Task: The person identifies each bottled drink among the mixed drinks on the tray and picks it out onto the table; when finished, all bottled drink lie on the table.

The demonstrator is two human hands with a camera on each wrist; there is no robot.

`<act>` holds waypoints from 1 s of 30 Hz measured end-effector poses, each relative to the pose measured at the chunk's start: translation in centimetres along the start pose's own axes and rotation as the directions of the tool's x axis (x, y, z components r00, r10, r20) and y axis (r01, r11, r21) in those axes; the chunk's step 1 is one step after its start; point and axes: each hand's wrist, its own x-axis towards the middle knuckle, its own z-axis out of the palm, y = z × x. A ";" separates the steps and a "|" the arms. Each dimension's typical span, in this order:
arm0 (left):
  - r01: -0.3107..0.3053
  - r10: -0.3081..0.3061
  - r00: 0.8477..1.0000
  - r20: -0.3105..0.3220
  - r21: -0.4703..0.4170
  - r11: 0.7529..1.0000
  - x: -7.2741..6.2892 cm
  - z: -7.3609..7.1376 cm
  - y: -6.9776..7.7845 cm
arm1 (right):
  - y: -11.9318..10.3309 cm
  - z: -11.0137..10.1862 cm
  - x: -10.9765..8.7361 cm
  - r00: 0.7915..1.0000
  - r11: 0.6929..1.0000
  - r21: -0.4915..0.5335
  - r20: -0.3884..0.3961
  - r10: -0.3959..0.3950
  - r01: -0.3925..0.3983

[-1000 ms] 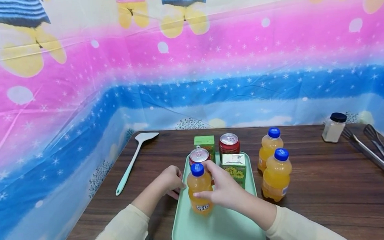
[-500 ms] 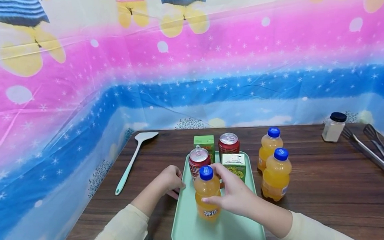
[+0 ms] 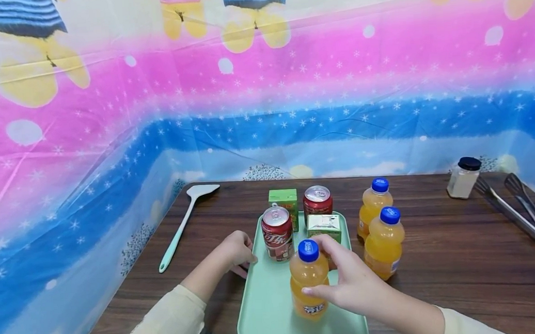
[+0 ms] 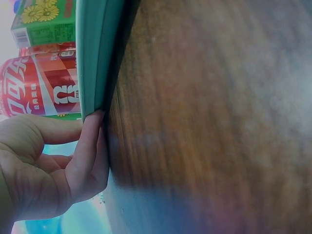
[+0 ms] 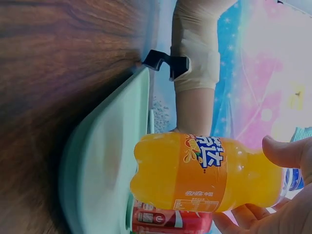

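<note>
My right hand (image 3: 354, 280) grips an orange soda bottle (image 3: 305, 273) with a blue cap, upright over the front part of the green tray (image 3: 263, 312). In the right wrist view, thumb and fingers wrap the neck of the bottle (image 5: 195, 170); whether its base touches the tray is unclear. At the tray's left edge my left hand (image 3: 236, 249) pinches the rim, the fingers reaching beneath in the left wrist view. A red soda can (image 3: 278, 236) stands on the tray beside it. Behind are another red can (image 3: 317, 199), a green drink carton (image 3: 284, 199) and a second carton (image 3: 324, 225).
Two more orange soda bottles, a rear one (image 3: 375, 203) and a front one (image 3: 384, 244), stand right of the tray. Farther right are a black-lidded jar (image 3: 463, 179) and metal tongs (image 3: 527, 211). A pale green spatula (image 3: 183, 227) lies at the left.
My right hand has carried the bottle rightward and nearer to me, away from the front red can, which shows more fully. My left hand has stayed at the tray's rim.
</note>
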 end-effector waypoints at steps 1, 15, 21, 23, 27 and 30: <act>-0.001 0.001 1.000 -0.001 -0.001 1.000 0.0 0.0 0.0 | 0.0 -0.2 -0.2 1.000 1.000 -0.002 -0.001 0.004 -0.004; 0.005 -0.005 1.000 -0.012 0.002 1.000 0.1 0.1 0.0 | 0.0 -2.0 -3.1 0.999 1.000 0.018 -0.033 -0.021 0.022; -0.010 0.010 1.000 -0.014 -0.001 1.000 0.2 0.1 -0.2 | 0.3 -2.7 -4.1 0.998 0.999 0.018 -0.041 -0.038 0.039; -0.017 0.017 1.000 -0.011 -0.004 1.000 0.2 0.1 -0.2 | 0.4 -2.8 -4.4 0.999 0.999 0.035 -0.041 -0.035 0.036; -0.016 0.016 1.000 -0.013 -0.009 1.000 0.3 0.1 -0.2 | 0.6 -3.1 -5.0 0.999 0.997 0.078 -0.041 0.000 0.003; -0.011 0.011 1.000 -0.013 -0.005 1.000 0.3 0.2 -0.2 | 0.8 -3.4 -5.5 0.999 0.997 0.081 -0.044 0.005 -0.002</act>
